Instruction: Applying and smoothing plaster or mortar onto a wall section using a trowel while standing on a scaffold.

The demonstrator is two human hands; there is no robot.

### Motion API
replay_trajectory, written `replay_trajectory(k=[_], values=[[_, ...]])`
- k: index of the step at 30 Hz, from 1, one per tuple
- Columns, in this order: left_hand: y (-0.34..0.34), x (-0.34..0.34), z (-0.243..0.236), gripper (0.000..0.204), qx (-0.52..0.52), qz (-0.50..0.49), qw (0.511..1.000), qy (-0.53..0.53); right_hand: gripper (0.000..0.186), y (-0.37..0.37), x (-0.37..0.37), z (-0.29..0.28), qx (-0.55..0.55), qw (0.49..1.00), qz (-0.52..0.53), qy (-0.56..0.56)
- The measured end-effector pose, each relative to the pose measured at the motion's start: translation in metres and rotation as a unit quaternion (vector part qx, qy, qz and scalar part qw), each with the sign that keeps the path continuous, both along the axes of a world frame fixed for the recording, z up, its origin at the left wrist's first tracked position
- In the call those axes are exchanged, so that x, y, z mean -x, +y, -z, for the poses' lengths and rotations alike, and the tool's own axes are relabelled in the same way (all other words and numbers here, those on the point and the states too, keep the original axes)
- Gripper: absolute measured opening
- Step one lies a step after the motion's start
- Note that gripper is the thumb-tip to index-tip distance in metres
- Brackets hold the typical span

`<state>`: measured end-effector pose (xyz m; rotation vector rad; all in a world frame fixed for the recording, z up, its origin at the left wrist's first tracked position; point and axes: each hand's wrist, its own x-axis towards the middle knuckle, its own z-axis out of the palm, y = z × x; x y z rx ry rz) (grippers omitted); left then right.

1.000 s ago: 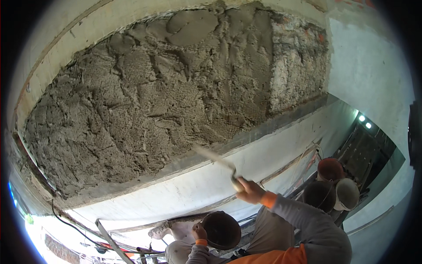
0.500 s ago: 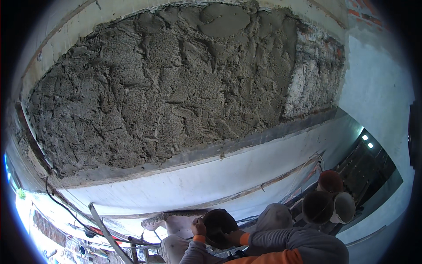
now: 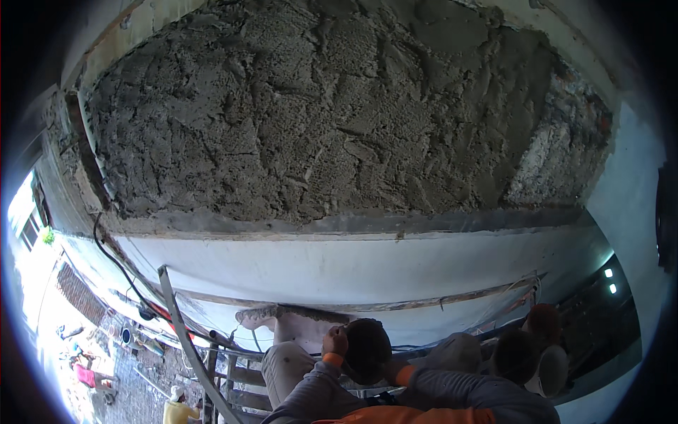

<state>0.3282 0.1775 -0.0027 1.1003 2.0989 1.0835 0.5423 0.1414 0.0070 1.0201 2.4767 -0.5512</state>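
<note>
Low in the view, a dark round bucket is held at my knees, its wide side facing up. My left hand is closed on the bucket's left rim. At the bucket's lower right sits my right hand, in shadow and with its fingers hidden, so its grip does not show. Grey sleeves with orange cuffs cover both forearms. Ahead, rough wet mortar coats a broad wall panel, and a bare, pale brick patch shows at its right end.
Several empty-looking buckets are grouped at my right. A mortar-crusted board lies just beyond my knees. A slanted pole and wooden rails stand on the left. Far below, a person in yellow is on the brick-strewn ground.
My view has tilted and shifted, so the wall sits higher and more to the right. The bucket has tipped slightly, and both hands remain at it.
</note>
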Motion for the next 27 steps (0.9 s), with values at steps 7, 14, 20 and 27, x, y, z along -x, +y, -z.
replay_trajectory(k=[7, 14, 20, 27], values=[[-0.004, -0.004, -0.003, 0.030, 0.009, 0.002, 1.000, -0.007, 0.049, -0.001, 0.008, 0.006, -0.031, 0.998, 0.052, -0.010], [-0.002, -0.004, -0.006, 0.029, -0.030, -0.008, 0.999, 0.042, 0.039, 0.022, -0.006, 0.025, -0.028, 0.999, -0.030, 0.018], [-0.010, 0.005, -0.025, 0.037, 0.015, 0.002, 0.999, -0.036, 0.038, 0.038, -0.006, 0.027, 0.022, 0.999, -0.022, -0.031], [-0.008, -0.003, -0.013, 0.032, 0.046, 0.009, 0.998, 0.029, 0.033, 0.045, -0.011, 0.035, -0.085, 0.994, 0.050, -0.038]])
